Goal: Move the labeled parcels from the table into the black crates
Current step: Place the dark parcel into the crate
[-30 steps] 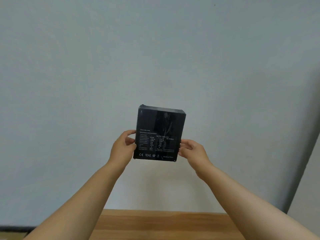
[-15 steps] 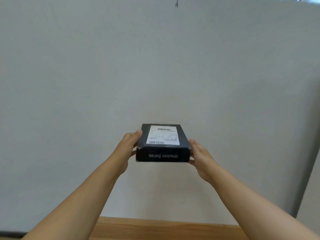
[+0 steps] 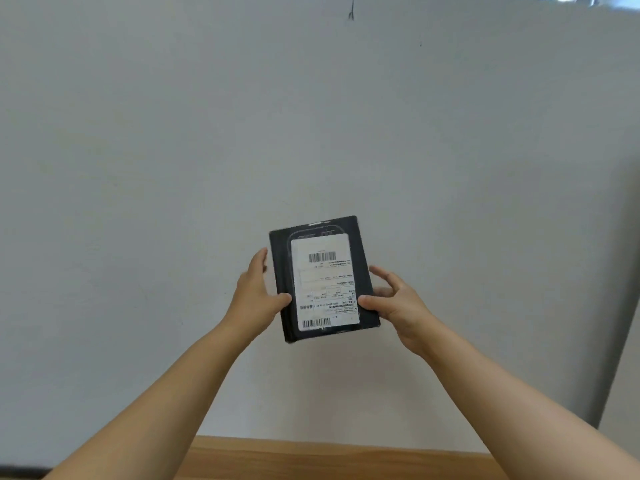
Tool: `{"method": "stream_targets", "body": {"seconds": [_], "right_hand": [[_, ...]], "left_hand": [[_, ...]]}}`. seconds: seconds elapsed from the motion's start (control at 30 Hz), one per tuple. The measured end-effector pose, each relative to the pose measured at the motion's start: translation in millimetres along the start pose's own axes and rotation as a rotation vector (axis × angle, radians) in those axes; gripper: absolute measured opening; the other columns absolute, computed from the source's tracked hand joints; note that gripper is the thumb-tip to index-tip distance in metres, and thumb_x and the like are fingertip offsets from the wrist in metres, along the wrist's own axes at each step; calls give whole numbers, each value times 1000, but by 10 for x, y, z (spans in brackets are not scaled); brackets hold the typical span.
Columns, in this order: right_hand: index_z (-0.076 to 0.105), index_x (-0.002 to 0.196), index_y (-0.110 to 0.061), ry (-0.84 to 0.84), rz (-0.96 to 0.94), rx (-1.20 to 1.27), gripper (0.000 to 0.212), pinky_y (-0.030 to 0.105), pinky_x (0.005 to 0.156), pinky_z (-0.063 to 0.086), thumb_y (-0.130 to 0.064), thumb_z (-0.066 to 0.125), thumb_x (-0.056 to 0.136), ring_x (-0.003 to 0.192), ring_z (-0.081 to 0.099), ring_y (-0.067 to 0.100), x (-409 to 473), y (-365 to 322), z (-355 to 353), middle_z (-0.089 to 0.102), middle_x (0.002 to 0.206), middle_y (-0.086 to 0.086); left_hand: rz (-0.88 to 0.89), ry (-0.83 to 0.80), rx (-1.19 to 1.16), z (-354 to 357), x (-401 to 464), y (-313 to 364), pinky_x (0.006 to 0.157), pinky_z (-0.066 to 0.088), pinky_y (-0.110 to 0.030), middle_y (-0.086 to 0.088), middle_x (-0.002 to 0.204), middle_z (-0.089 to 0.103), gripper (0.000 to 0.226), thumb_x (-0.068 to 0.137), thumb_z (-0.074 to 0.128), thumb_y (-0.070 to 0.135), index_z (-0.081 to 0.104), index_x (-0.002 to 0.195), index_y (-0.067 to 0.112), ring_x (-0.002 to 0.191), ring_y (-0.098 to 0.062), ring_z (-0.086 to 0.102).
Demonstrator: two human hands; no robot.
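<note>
Tipped up since half a second ago, the black parcel (image 3: 323, 279) now shows me its broad labelled face, where before I saw mostly its near edge with the label foreshortened on top.

Head view: I see the parcel held in the air in front of a pale wall (image 3: 173, 168), well above the far edge of the wooden tabletop (image 3: 311, 459) that crosses the bottom of the picture. Its white shipping label (image 3: 323, 284) faces me, with 2 barcodes, 1 near the top and 1 near the bottom; the printed text is too blurred to read. My left hand (image 3: 256, 299) grips the parcel's left edge, thumb curled onto the front face, the fingers running up along the side. My right hand (image 3: 398, 303) pinches the right edge, thumb pressed on the front at the label's margin, the other fingers curved and partly spread behind and beside the parcel. Both forearms reach up from the bottom corners.
</note>
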State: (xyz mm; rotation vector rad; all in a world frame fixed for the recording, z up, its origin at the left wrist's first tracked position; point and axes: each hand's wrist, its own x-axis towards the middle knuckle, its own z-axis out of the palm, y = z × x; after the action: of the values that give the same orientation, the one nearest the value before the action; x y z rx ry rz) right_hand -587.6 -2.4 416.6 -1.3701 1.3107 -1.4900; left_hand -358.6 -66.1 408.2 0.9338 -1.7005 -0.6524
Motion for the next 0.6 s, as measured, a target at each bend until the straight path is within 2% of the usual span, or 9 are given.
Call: {"method": "stream_targets", "body": {"seconds": [0.13, 0.2, 0.27, 0.33, 0.37, 0.43, 0.47, 0.53, 0.6], "right_hand": [[44, 130, -16, 39, -32, -91, 63, 32, 80, 53, 0, 73, 76, 91, 68, 22, 83, -237, -2, 66, 107, 7], [45, 126, -18, 7, -54, -175, 62, 29, 74, 55, -1, 75, 75, 91, 66, 19, 102, -363, 23, 63, 108, 4], [45, 124, -20, -33, -91, -300, 62, 29, 73, 56, -2, 76, 73, 93, 63, 17, 105, -456, 54, 60, 111, 3], [45, 124, -22, -75, -126, -401, 63, 28, 73, 56, -2, 76, 72, 94, 62, 16, 93, -545, 77, 57, 113, 2], [44, 125, -24, -99, -139, -438, 64, 26, 71, 56, -3, 75, 73, 93, 62, 16, 85, -590, 80, 56, 112, 1], [42, 127, -27, -137, -158, -479, 67, 25, 67, 57, -4, 75, 73, 92, 62, 15, 68, -681, 76, 54, 111, -1], [41, 128, -27, -149, -166, -487, 69, 25, 67, 57, -4, 74, 73, 91, 62, 16, 64, -716, 70, 53, 111, -1], [39, 133, -28, -149, -190, -497, 74, 28, 69, 59, -5, 75, 73, 92, 62, 16, 64, -756, 67, 51, 114, -1], [33, 140, -29, -98, -233, -532, 81, 29, 75, 57, -10, 76, 74, 101, 57, 14, 80, -738, 69, 49, 121, -4]], "left_hand": [[243, 129, 607, 20, 20, 175, 119, 4, -37, 4, 159, 0, 90, 83, 66, 24, 6, 151, 23, 145, -15, -5], [391, 75, 802, 26, 75, 242, 117, -7, -34, 4, 160, -1, 84, 86, 63, 28, 8, 151, 24, 145, -14, -11], [440, -66, 914, 35, 127, 295, 117, -9, -34, 5, 160, 4, 80, 88, 61, 29, 12, 151, 25, 146, -14, -12], [356, -241, 899, 41, 174, 328, 118, 2, -34, 4, 158, 13, 77, 86, 64, 31, 21, 149, 27, 146, -17, -2], [288, -321, 842, 43, 185, 341, 117, 14, -36, 2, 155, 22, 73, 84, 66, 31, 28, 146, 28, 145, -21, 10], [206, -449, 691, 44, 196, 338, 101, 45, -36, 5, 131, 50, 55, 81, 67, 27, 46, 131, 30, 127, -20, 45], [178, -492, 591, 43, 187, 330, 90, 53, -36, 8, 116, 58, 46, 81, 67, 23, 50, 123, 29, 111, -15, 57], [127, -506, 424, 46, 152, 326, 80, 57, -37, 9, 104, 64, 39, 80, 68, 18, 55, 116, 26, 95, -10, 63], [84, -471, 341, 48, 120, 299, 78, 58, -39, 7, 102, 65, 37, 80, 69, 16, 55, 114, 25, 92, -11, 65]]}}
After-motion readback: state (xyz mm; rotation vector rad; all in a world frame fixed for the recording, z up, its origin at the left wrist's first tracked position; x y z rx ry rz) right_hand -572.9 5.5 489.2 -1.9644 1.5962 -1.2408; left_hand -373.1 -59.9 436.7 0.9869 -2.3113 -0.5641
